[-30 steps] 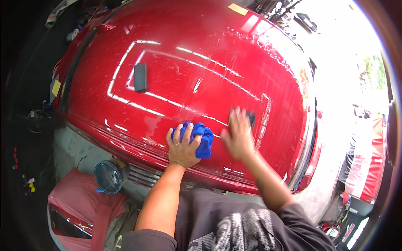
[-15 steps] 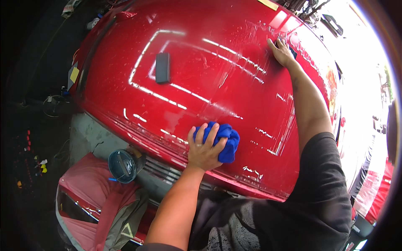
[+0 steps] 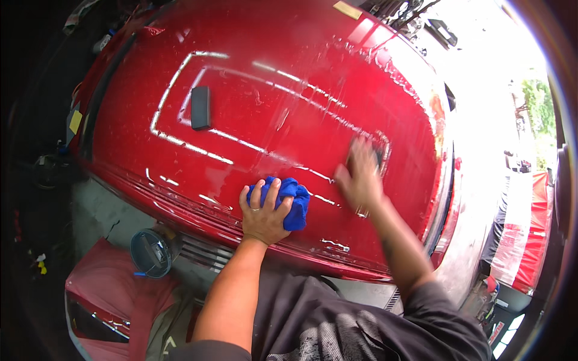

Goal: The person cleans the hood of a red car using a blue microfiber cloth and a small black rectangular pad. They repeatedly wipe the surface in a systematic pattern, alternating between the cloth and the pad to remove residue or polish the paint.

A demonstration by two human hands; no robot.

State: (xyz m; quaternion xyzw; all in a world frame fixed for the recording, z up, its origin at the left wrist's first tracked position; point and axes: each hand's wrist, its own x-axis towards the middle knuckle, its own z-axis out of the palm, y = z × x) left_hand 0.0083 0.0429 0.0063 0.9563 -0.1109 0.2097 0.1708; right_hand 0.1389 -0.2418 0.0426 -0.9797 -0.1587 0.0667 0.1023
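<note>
My left hand rests near the close edge of a wet red car panel, fingers over a bunched blue cloth that shows on its right side. Farther right, my right hand is smeared by motion and lies on the panel. A dark pad shows beside its fingers and is mostly covered by them. A dark grey rectangular block lies by itself on the left part of the panel, among bright reflections of lights.
A bucket with bluish liquid stands at the near left, next to a reddish cover draped over red bodywork. A yellowish strip lies at the panel's far edge. Red and white sheeting hangs at the right.
My right hand has come nearer and left across the panel, from the far right edge, with the dark pad. My left hand stays on the blue cloth. The whole view has shifted.
</note>
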